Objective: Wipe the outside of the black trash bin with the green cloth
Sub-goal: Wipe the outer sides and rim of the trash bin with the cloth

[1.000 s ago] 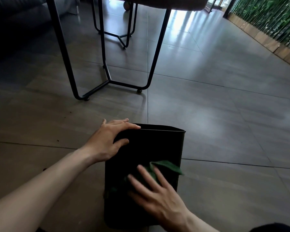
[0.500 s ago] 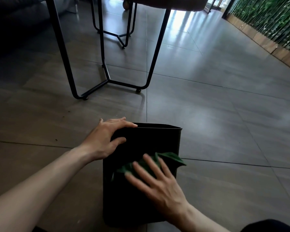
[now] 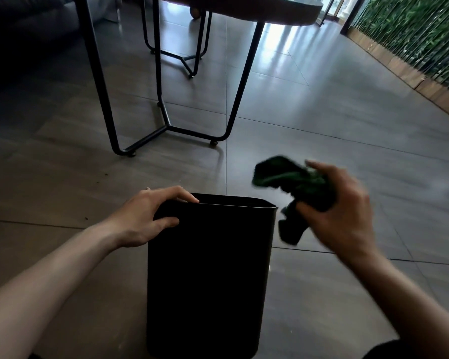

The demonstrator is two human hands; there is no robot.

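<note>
The right hand (image 3: pixel 340 216) has come off the near wall of the black trash bin (image 3: pixel 208 275), where it was pressing the green cloth (image 3: pixel 296 185) flat half a second ago, and is now lifted clear of the bin at about 2 o'clock from its rim. Its fingers (image 3: pixel 319 167) are curled round the cloth, which is bunched into a wad instead of spread out; one end sticks out toward 10 o'clock and another tail hangs down beside the bin's right edge, though blur makes it unclear whether that tail touches the bin. The hand itself is smeared by motion. The left hand (image 3: pixel 145 216) holds the bin's rim at its 10 o'clock corner as before, fingers over the top edge and thumb against the outer wall. The bin stands upright on the grey tiled floor (image 3: pixel 335 120), at the bottom centre of the view, its near face now uncovered. Beyond it at 12 o'clock stands a round counter (image 3: pixel 270 9) on black metal legs (image 3: pixel 166 125). A green slatted wall (image 3: pixel 425 29) runs along at 2 o'clock. No writing or label can be read on anything.
</note>
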